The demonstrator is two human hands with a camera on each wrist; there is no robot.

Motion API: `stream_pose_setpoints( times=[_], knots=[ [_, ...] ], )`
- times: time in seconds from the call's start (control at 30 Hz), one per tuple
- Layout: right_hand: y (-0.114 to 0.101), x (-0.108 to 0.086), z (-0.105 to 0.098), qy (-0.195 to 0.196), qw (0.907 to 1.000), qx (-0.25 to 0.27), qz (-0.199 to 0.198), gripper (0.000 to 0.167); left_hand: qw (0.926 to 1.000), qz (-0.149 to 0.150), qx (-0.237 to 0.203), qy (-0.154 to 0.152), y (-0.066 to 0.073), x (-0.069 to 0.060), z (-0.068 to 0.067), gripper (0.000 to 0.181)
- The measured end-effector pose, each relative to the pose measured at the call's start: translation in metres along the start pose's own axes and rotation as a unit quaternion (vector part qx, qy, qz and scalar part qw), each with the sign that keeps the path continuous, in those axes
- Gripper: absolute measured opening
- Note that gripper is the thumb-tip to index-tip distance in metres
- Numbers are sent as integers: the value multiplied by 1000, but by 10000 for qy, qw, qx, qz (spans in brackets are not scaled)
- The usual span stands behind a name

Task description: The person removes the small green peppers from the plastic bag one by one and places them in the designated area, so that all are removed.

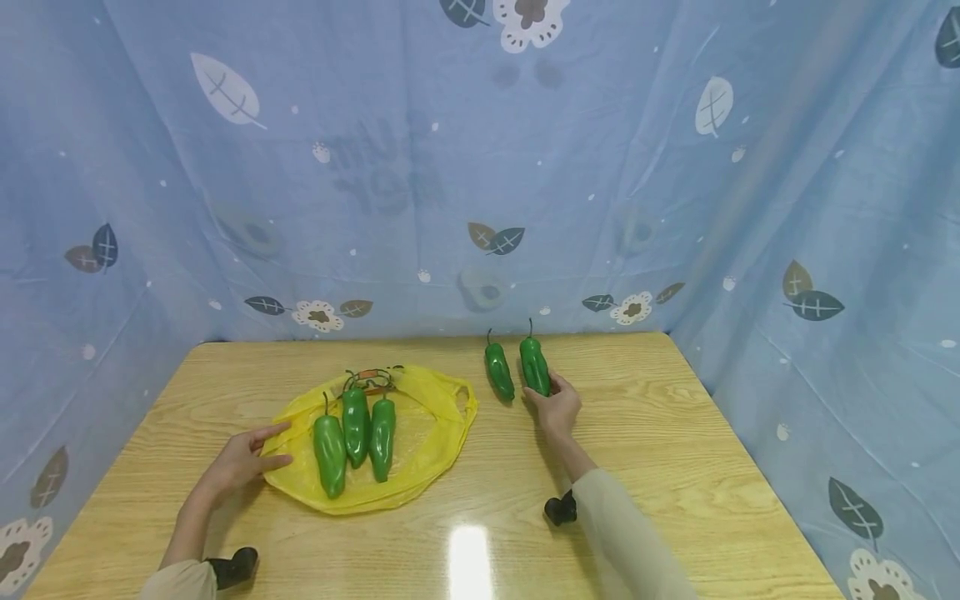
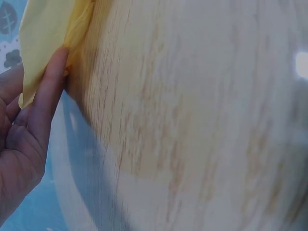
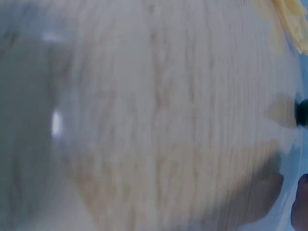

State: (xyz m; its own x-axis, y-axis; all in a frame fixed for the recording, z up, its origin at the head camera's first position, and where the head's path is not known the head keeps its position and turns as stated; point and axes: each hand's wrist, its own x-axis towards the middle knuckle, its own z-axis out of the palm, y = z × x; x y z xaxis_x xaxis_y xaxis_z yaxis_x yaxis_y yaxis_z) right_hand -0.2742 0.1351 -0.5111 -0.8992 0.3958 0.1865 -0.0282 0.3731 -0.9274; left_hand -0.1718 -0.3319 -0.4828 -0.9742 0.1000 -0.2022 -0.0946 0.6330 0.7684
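Note:
In the head view my left hand (image 1: 236,463) is at the left edge of a yellow plastic bag (image 1: 427,467), thumb and fingers spread apart. The left wrist view shows the bag's edge (image 2: 43,43) between thumb and fingers of my left hand (image 2: 29,125). Three green peppers, left (image 1: 330,454), middle (image 1: 356,425) and right (image 1: 382,437), lie side by side on the bag. Farther right, my right hand (image 1: 558,408) holds the lower end of a green pepper (image 1: 533,362) between thumb and fingers. Another green pepper (image 1: 498,371) lies just left of it, stem pointing away.
The wooden table (image 1: 660,433) meets a blue patterned curtain (image 1: 420,250) at its back and sides. A small object with orange and dark parts (image 1: 368,374) lies at the bag's back edge. Black devices sit at the left wrist (image 1: 234,568) and right wrist (image 1: 561,508).

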Motion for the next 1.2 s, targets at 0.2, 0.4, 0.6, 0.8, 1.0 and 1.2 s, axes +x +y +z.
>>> stream_pose_setpoints(
  times=[0.2, 0.4, 0.6, 0.8, 1.0, 1.2],
  knots=[
    [-1, -1, 7, -28, 9999, -79, 56, 55, 10000, -2, -57, 58, -3, 1, 0, 71],
    [-3, -1, 10, 26, 9994, -327, -123, 54, 10000, 30, -42, 81, -4, 1, 1, 70],
    [-2, 0, 11, -54, 9984, -487, -268, 53, 9997, 126, -199, 27, -3, -1, 1, 70],
    [1, 0, 11, -153, 9980, -573, -228, 52, 9996, 84, -276, -22, -3, -2, 2, 69],
    [3, 3, 11, -251, 9962, -758, -355, 51, 9995, -15, -326, -28, -3, -2, 3, 71],
    [0, 6, 14, -331, 9945, -879, -467, 52, 9994, -2, -350, -4, -3, -1, 2, 70]
  ],
)
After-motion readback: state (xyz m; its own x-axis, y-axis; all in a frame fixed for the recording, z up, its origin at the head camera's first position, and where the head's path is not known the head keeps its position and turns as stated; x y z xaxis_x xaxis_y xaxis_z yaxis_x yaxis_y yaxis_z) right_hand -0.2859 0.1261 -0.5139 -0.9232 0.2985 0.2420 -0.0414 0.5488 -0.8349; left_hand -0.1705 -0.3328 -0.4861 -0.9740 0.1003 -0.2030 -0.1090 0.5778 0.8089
